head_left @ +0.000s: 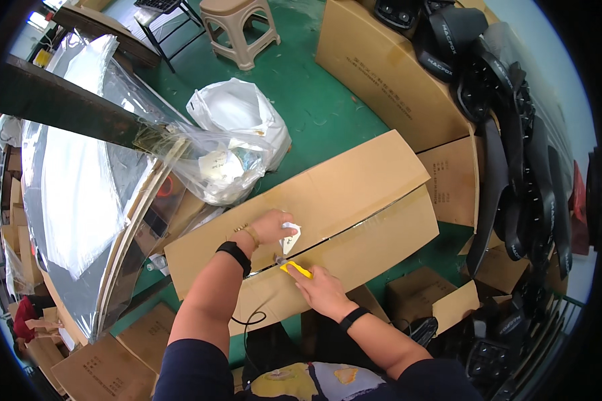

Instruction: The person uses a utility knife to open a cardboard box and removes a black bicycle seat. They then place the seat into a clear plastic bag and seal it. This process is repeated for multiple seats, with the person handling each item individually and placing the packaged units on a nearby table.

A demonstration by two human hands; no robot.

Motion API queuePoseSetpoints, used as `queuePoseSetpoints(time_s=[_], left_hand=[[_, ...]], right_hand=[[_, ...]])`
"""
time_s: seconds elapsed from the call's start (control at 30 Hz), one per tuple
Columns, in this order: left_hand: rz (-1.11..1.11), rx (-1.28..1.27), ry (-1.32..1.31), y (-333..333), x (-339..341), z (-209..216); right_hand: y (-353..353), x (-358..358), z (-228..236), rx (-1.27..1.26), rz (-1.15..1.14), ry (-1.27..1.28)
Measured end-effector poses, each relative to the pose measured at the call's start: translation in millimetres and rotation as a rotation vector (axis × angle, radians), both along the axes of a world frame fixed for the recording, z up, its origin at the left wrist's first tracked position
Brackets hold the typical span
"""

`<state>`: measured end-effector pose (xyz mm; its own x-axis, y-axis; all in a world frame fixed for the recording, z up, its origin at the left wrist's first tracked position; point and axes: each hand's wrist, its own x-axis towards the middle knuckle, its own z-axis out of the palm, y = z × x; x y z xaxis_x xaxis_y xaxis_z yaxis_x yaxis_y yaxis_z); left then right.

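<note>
A long brown cardboard box [341,180] lies in front of me, its two top flaps meeting along a narrow dark gap. My right hand [322,292] is closed around a yellow utility knife [297,269], whose tip is at the gap near the middle of the box. My left hand [271,228] is over the far flap, closed on a small white paper slip [290,239] with dark marks. A dark cord [251,322] hangs down the near side of the box, below my left forearm.
Beyond the box stands a white sack [237,110] with clear plastic film over it. To the left is a film-covered table [114,267] with a dark beam [67,100]. A large carton [381,73] and stacked black plastic parts [508,154] stand at right. A stool [237,30] is farther off.
</note>
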<state>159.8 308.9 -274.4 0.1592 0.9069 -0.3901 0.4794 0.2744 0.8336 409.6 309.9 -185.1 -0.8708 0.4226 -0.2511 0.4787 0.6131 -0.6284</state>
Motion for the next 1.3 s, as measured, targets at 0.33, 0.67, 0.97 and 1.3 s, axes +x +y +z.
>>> queuePoseSetpoints(time_s=[0.33,0.67,0.97,1.3], left_hand=[[0.374,-0.111,-0.345,-29,3,-9],[1.29,-0.218,-0.889,-24,-5,4],[1.459,-0.102,-1.081,-51,7,-16],[1.471,-0.199,-0.693,-112,-19,-3]], right_hand=[[9,-1,-9,0.14,0.073,-0.108],[57,11,5,-0.092,-0.243,0.044],[91,-72,-36,-0.377,-0.338,0.005],[69,-33,-74,-0.779,-0.572,-0.032]])
